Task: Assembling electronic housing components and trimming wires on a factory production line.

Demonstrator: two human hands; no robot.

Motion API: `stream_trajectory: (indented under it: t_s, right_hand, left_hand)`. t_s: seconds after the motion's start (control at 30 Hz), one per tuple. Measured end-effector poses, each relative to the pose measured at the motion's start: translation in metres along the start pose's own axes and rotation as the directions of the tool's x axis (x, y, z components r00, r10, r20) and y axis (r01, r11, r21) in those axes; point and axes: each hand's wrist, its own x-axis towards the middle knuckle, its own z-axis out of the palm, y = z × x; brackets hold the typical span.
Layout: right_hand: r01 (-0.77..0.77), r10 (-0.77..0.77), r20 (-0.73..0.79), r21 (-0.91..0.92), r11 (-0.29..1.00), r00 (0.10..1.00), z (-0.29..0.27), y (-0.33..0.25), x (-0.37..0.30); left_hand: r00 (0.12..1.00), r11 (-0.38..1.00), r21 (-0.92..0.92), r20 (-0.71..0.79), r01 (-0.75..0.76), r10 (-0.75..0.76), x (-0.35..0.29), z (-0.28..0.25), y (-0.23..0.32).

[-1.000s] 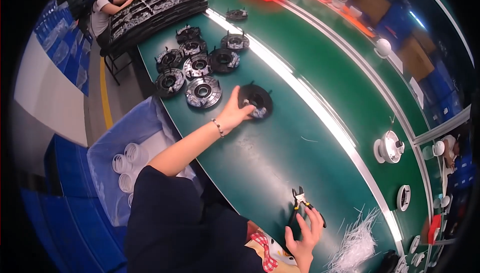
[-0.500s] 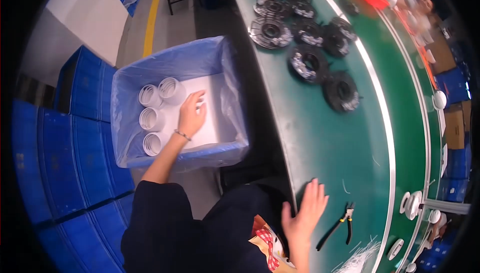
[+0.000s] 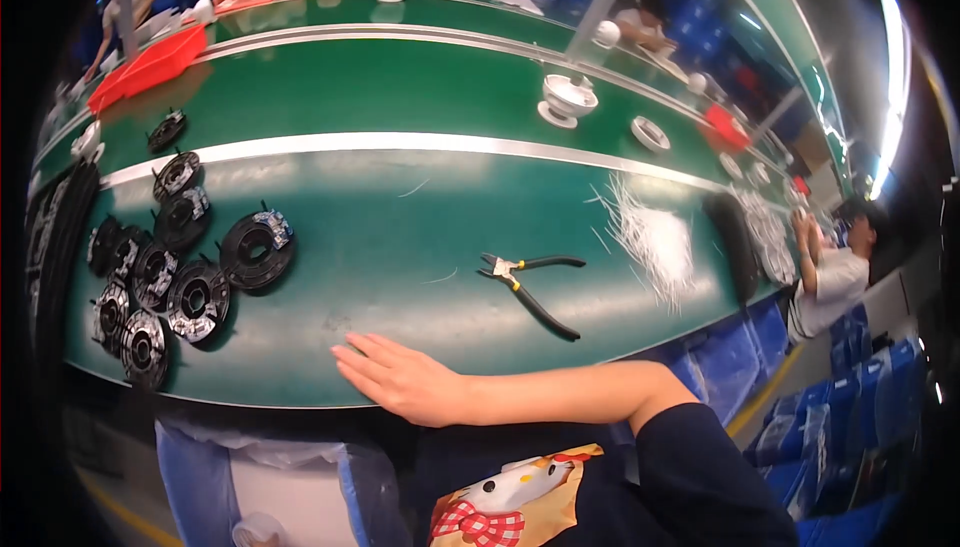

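Note:
My right hand [image 3: 405,379] lies palm down near the front edge of the green worktable [image 3: 370,297]. Its fingers are stretched out and hold nothing. To its right are diagonal cutters [image 3: 525,285] with black handles and yellow marks, their handles spread, apart from the hand. A loose cluster of black ring-shaped parts [image 3: 198,302], fitted with small circuit boards, stands to its left. My left hand does not show. Below the table edge, a bin lined with blue plastic [image 3: 352,492] comes partly into view, with a white threaded ring [image 3: 258,529] inside.
Thin white strips [image 3: 652,242] lie heaped at the right, beside a dark, rounded object [image 3: 730,245]. Behind a pale rail runs a green conveyor [image 3: 400,87] bearing a white round housing [image 3: 568,99] and a red tray [image 3: 150,65]. Other people work beyond it and at the far right.
The view has swung right, from the bin to the worktable. My left hand, earlier open over the bin, has gone out of view. My right hand still rests at the table edge.

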Motion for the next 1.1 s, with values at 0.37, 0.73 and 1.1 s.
stream_trajectory:
  t_s: [0.37, 0.73, 1.1]
  right_hand:
    - [0.025, -0.020, 0.039, -0.134, 0.991, 0.999, 0.011, -0.013, 0.019]
    - [0.029, -0.040, -0.063, -0.158, 0.987, 0.997, 0.018, -0.012, 0.015]
    - [-0.016, 0.082, -0.103, 0.523, 0.852, 0.991, -0.003, -0.009, -0.015]
  left_hand:
    - [0.946, 0.988, -0.032, 0.297, 0.148, -0.132, -0.089, 0.102, 0.008]
    - [0.891, 0.964, 0.092, 0.368, 0.249, -0.265, -0.142, 0.079, 0.025]
    - [0.929, 0.294, -0.935, -0.082, -0.197, 0.360, -0.233, -0.178, 0.220]
